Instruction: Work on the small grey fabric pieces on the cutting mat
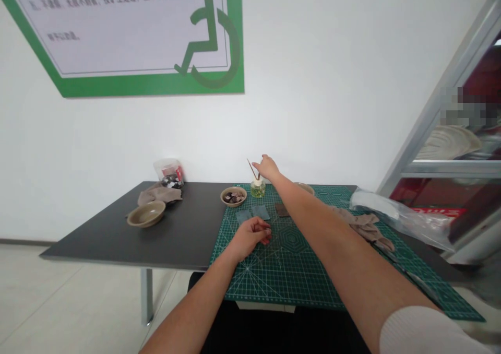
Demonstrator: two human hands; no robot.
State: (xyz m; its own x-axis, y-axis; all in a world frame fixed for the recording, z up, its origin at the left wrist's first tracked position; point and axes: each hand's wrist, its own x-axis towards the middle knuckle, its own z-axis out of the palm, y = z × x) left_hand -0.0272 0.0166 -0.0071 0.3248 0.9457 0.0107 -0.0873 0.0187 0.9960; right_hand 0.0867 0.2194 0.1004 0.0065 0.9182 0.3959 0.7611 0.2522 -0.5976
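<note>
My right hand [266,167] reaches out to the far side of the mat, its fingers closed on the top of a thin stick standing in a small glass jar [258,189] with green-yellow contents. A second thin brown stick [251,168] leans out of the same jar. Over the green cutting mat [293,270], my left hand [253,236] is curled with thumb and fingers together; whatever it may hold is too small to make out. Just beyond it lie two blue-grey square pieces [261,212]. A dark brown square piece [282,210] lies near my right forearm.
A bowl of dark and pale small pieces [234,197] stands left of the jar. Farther left are another bowl [146,214], a beige cloth [160,192] and a clear tub [170,174]. A crumpled cloth [368,228] and plastic bag [399,218] lie right.
</note>
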